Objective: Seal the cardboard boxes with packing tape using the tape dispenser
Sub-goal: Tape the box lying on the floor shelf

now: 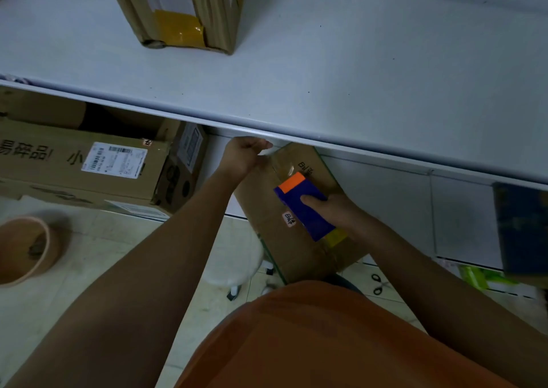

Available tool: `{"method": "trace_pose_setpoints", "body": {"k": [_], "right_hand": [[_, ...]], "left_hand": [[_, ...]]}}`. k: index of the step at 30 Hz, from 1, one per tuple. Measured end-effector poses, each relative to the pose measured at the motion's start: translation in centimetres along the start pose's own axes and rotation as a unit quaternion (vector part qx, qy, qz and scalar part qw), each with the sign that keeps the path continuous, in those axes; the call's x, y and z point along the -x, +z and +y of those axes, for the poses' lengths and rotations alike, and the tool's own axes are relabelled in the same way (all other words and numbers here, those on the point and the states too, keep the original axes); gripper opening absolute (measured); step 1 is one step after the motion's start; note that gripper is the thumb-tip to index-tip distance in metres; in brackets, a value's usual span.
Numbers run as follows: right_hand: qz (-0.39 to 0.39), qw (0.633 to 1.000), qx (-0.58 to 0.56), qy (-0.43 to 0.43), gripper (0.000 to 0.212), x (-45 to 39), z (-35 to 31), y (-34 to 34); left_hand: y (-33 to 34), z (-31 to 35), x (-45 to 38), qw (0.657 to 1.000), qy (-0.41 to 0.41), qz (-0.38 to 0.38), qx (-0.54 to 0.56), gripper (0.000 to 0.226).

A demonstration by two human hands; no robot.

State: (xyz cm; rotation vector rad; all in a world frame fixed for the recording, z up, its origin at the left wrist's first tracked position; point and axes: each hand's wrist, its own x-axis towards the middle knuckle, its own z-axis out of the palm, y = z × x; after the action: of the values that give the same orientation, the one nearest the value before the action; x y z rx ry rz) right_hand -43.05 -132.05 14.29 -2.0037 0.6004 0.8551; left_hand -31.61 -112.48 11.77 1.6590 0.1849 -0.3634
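Observation:
A flat brown cardboard box lies across my lap, its far end tucked under the table edge. My right hand grips a blue tape dispenser with an orange front, set on the box top. Clear tape stretches from the dispenser toward the box's far end. My left hand has curled fingers at that far end and pinches the tape's end against the box. A second cardboard box, sealed with clear and yellow tape, stands on the table at the top.
The white table spans the upper view. Under it at left lie large cardboard boxes with shipping labels. A tan bowl sits on the floor at left, a white stool beside my knee, scissors on the floor at right.

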Motion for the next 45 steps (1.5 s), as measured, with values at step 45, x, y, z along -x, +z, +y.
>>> {"method": "trace_pose_setpoints", "body": {"k": [45], "right_hand": [[-0.055,0.991,-0.122,0.010,0.048,1.7,-2.0,-2.6]], "left_hand": [[0.7,-7.0,-2.9,0.847,0.063,-0.095,-0.519,0.056]]}}
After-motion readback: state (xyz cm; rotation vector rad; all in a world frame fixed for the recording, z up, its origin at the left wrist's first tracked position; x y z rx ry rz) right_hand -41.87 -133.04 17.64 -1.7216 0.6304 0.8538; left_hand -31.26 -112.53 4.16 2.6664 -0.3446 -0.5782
